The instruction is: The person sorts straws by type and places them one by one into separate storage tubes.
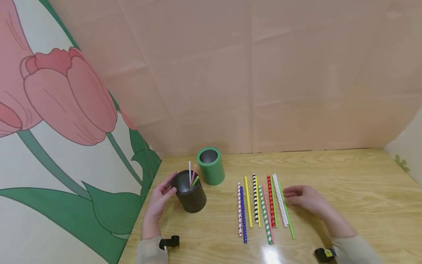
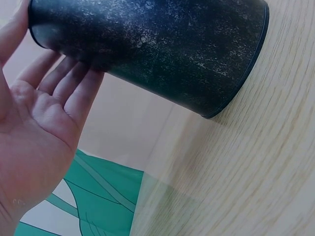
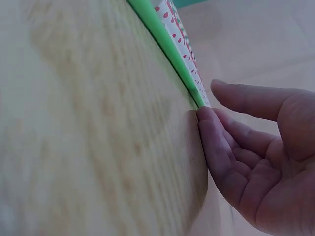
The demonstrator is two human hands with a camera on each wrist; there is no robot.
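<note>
A: Risks?

B: Plain lime-green drinking straw [image 1: 288,216], rightmost on the pale wooden bench [image 1: 366,194]. Could roll if nudged by right hand [image 1: 309,200], thumb parted from fingers; contact probable, view unclear.

A: Containers?

B: Black cylindrical cup [image 1: 192,201], gripped near its rim by left hand [image 1: 157,202]: one white straw [image 1: 189,170], one pink straw [image 1: 193,172], one bright green straw [image 1: 195,182]. Green cylindrical cup [image 1: 213,173], behind: no straws showing.
</note>
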